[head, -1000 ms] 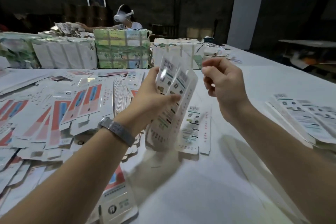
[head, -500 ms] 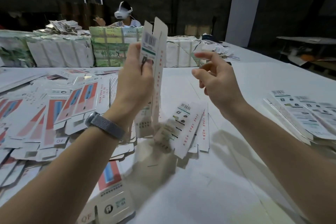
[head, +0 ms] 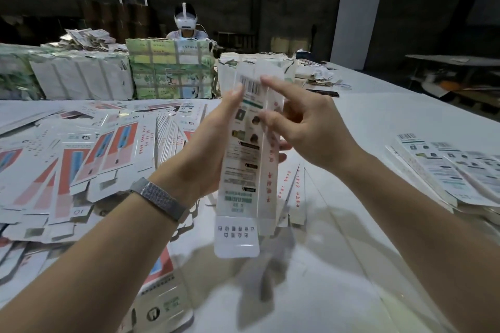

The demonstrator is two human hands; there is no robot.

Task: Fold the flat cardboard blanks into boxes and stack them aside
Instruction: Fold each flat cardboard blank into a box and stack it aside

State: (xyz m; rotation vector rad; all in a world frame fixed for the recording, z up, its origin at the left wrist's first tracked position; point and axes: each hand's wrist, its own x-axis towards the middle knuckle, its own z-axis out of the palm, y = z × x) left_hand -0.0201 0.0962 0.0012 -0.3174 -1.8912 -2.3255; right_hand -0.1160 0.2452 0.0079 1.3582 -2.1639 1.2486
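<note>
1. Head view shows a large white table (head: 378,121) that fills most of the picture.
2. Wrapped bundles of cartons (head: 170,73) stand in a row along the far side of the table, and a person with a white headset (head: 186,21) sits behind them.
3. Flat blanks with red and blue print (head: 81,159) lie spread in overlapping layers on the left part of the table.
4. A smaller stack of white printed blanks (head: 443,167) lies at the right edge of the table.
5. The long white box (head: 244,170) is held upright above the table, in the middle, with its bottom flap hanging open toward the camera.
6. The left hand (head: 208,149) makes a closed grip around the left side of the box; a grey mesh band (head: 159,197) is on its wrist.
7. The right hand (head: 311,127) has a loose, open grip: the index finger is straight and touches the top of the box near the barcode, and the thumb rests on the right edge.
</note>
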